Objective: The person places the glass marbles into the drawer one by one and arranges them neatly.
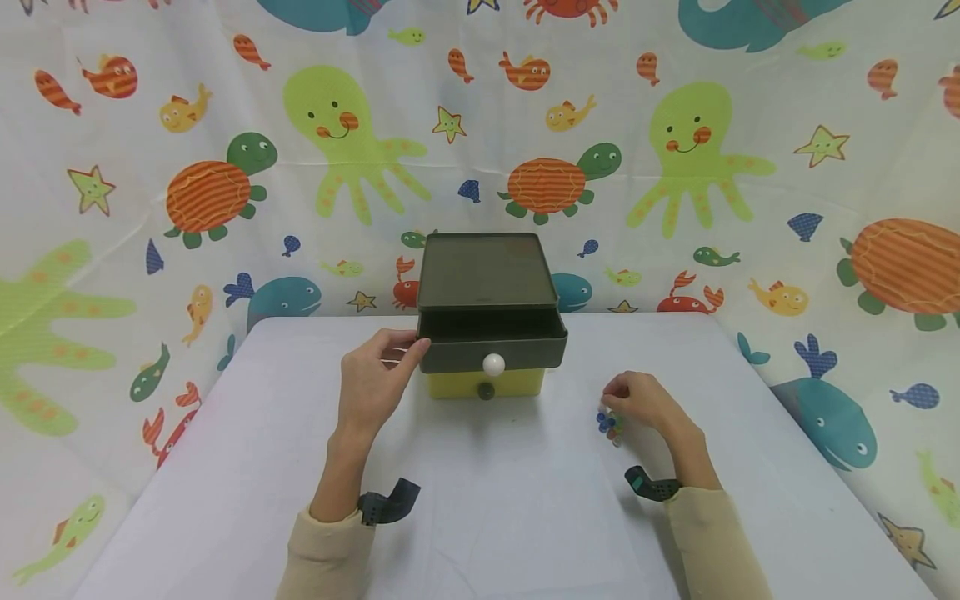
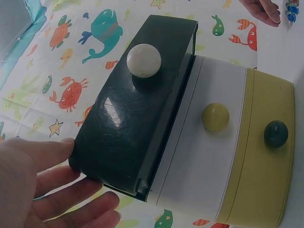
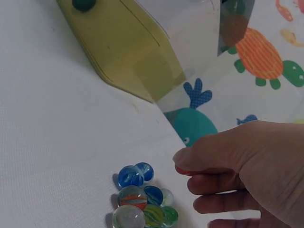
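My left hand (image 1: 372, 379) holds the left front corner of a dark green drawer (image 1: 457, 357) with a white round knob (image 2: 144, 61). That drawer is pulled out at the top of a small chest of drawers (image 1: 487, 267); its inside looks dark. To the right, my right hand (image 1: 643, 400) is over the table beside a small cluster of glass marbles (image 1: 606, 422). In the right wrist view, thumb and forefinger meet close to the marbles (image 3: 130, 176), which are blue, green, clear and orange-streaked. I cannot tell whether a marble sits between those fingertips.
Below the open drawer are a white drawer (image 2: 197, 142) with a yellow knob and a yellow drawer (image 2: 266, 175) with a dark green knob, both closed. The chest stands near the back edge of a white table (image 1: 510, 517). A sea-animal print cloth (image 1: 465, 83) hangs behind.
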`<action>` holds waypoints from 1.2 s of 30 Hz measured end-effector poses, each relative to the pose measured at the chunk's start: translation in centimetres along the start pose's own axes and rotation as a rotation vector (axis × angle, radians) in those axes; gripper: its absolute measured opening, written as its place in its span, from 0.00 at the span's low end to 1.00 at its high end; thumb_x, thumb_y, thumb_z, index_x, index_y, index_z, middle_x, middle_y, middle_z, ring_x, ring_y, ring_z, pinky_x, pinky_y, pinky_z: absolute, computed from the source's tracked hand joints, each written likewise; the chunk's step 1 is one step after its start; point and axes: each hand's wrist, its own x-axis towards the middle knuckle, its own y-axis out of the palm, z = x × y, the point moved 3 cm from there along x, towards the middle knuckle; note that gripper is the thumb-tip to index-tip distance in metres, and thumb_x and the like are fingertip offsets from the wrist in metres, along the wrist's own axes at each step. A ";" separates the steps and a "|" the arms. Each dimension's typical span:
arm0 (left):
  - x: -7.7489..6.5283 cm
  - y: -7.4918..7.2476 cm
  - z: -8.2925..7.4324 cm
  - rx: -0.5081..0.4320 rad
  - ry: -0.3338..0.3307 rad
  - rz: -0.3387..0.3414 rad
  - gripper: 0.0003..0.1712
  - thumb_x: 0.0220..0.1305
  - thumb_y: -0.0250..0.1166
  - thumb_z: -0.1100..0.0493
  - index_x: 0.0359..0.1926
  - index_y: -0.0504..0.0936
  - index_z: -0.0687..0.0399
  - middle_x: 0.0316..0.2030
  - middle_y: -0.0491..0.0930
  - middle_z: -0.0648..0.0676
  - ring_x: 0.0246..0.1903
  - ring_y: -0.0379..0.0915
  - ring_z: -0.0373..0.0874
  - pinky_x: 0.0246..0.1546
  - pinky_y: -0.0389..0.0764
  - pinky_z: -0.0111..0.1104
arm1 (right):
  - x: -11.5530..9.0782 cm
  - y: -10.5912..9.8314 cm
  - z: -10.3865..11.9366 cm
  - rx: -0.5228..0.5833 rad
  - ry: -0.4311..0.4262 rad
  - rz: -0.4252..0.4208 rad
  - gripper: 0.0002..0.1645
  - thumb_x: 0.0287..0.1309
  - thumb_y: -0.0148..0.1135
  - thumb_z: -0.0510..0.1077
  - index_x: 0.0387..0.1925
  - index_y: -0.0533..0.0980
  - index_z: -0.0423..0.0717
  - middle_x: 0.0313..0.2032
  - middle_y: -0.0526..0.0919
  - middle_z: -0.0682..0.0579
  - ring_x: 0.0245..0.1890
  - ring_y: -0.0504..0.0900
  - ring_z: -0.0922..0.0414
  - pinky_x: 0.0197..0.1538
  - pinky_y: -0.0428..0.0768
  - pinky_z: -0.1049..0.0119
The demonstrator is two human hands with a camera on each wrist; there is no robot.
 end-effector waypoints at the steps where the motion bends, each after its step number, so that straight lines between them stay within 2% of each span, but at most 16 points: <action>1: 0.0 0.0 0.0 0.001 -0.001 0.000 0.18 0.65 0.70 0.50 0.50 0.85 0.55 0.44 0.89 0.53 0.39 0.85 0.46 0.43 0.86 0.34 | 0.0 0.0 0.0 0.001 -0.002 -0.001 0.17 0.66 0.64 0.49 0.49 0.81 0.42 0.43 0.85 0.47 0.42 0.80 0.54 0.55 0.84 0.51; 7: 0.0 0.0 0.0 0.008 0.008 0.001 0.18 0.65 0.70 0.50 0.50 0.85 0.55 0.43 0.89 0.54 0.38 0.85 0.46 0.41 0.83 0.26 | 0.0 -0.1 0.0 -0.004 -0.015 -0.014 0.16 0.66 0.64 0.48 0.48 0.81 0.42 0.43 0.85 0.47 0.42 0.80 0.54 0.55 0.84 0.51; 14: 0.0 0.0 0.0 0.004 0.014 0.005 0.18 0.65 0.70 0.50 0.50 0.85 0.55 0.44 0.89 0.54 0.39 0.85 0.46 0.41 0.82 0.25 | -0.2 -0.4 0.2 -0.011 -0.029 -0.036 0.16 0.66 0.63 0.48 0.48 0.81 0.42 0.43 0.85 0.47 0.42 0.80 0.54 0.54 0.84 0.51; 18: -0.1 -0.1 0.0 0.005 0.016 0.005 0.18 0.64 0.70 0.50 0.50 0.85 0.55 0.44 0.88 0.54 0.39 0.85 0.46 0.41 0.83 0.27 | -0.2 -0.5 0.3 -0.015 -0.041 -0.049 0.16 0.66 0.63 0.48 0.48 0.81 0.42 0.43 0.85 0.46 0.42 0.80 0.54 0.54 0.84 0.51; 27: -0.1 -0.1 0.1 0.000 0.009 0.010 0.19 0.64 0.70 0.50 0.51 0.85 0.56 0.44 0.88 0.54 0.39 0.86 0.47 0.44 0.87 0.40 | -0.4 -0.8 0.8 -0.012 -0.034 -0.055 0.16 0.66 0.64 0.48 0.49 0.81 0.41 0.43 0.85 0.46 0.42 0.80 0.53 0.53 0.85 0.52; 36: 0.0 0.0 0.3 0.002 -0.003 0.015 0.20 0.64 0.70 0.50 0.52 0.84 0.56 0.45 0.88 0.55 0.40 0.85 0.47 0.46 0.87 0.42 | -0.4 -1.0 0.8 -0.019 -0.040 -0.061 0.17 0.66 0.64 0.48 0.49 0.81 0.41 0.43 0.85 0.46 0.41 0.80 0.54 0.52 0.85 0.54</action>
